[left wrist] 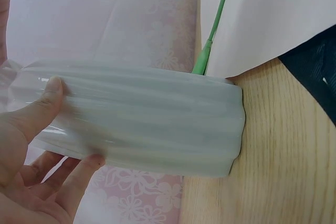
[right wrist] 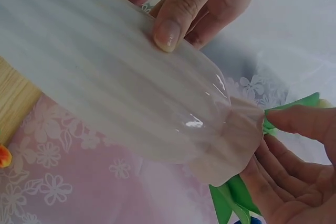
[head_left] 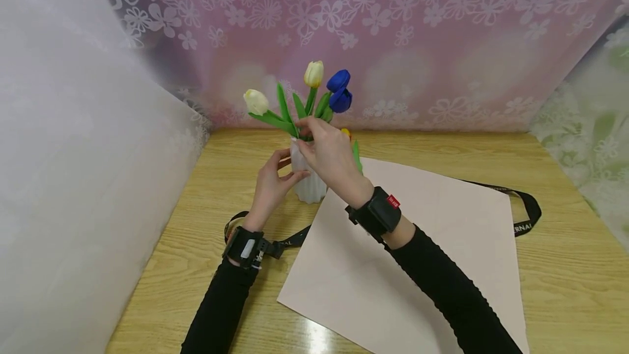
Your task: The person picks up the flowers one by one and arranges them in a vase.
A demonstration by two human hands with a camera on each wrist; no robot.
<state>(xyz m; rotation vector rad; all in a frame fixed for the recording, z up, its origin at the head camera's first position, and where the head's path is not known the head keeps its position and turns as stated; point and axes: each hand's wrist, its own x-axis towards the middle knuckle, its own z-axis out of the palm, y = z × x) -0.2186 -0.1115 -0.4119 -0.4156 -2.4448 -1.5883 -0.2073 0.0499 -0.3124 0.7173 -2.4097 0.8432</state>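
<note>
A white ribbed vase (head_left: 309, 187) stands upright on the table, with cream tulips (head_left: 313, 74) and blue tulips (head_left: 340, 100) rising from its mouth. My left hand (head_left: 272, 179) holds the vase from the left, its thumb on one side and fingers on the other, as the left wrist view also shows on the glossy wall (left wrist: 152, 119). At the rim, my right hand (head_left: 334, 157) pinches green tulip foliage (right wrist: 269, 124) between thumb and fingers. Whether it grips a stem or a leaf is hard to tell. In the head view this hand covers the vase's mouth.
A large pale pink sheet (head_left: 417, 245) lies to the right of the vase. Black lettered straps (head_left: 532, 213) stick out from its sides. An orange flower (head_left: 346, 133) with a green leaf (head_left: 356, 156) shows behind my right hand. Floral cloth (head_left: 417, 70) hangs at the back.
</note>
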